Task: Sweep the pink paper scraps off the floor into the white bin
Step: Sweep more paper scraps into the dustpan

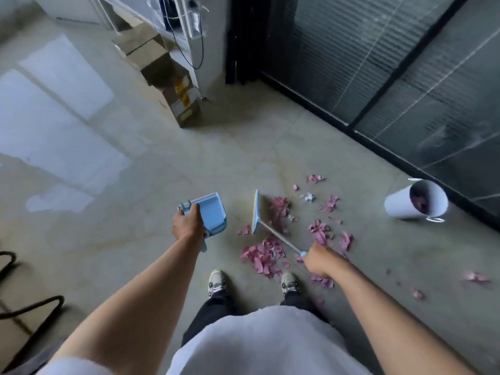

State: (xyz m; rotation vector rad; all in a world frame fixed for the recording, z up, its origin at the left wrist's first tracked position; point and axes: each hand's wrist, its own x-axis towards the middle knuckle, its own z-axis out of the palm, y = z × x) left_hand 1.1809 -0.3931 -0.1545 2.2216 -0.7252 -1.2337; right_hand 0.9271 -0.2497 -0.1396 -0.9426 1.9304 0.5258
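Observation:
Pink paper scraps (263,255) lie scattered on the grey floor in front of my feet, with more spread to the right (476,277). My left hand (188,221) grips a light blue dustpan (212,212), held above the floor left of the scraps. My right hand (320,259) holds the thin handle of a small blue broom (256,211), whose head rests on the floor beside a pink clump. The white bin (415,200) lies tipped on its side at the right, with pink scraps inside.
A dark glass partition (392,77) runs along the right, just behind the bin. Cardboard boxes (173,87) stand against a white shelf ahead. Black chair legs (29,309) curve in at the lower left. A crumpled white scrap (308,197) lies among the pink ones.

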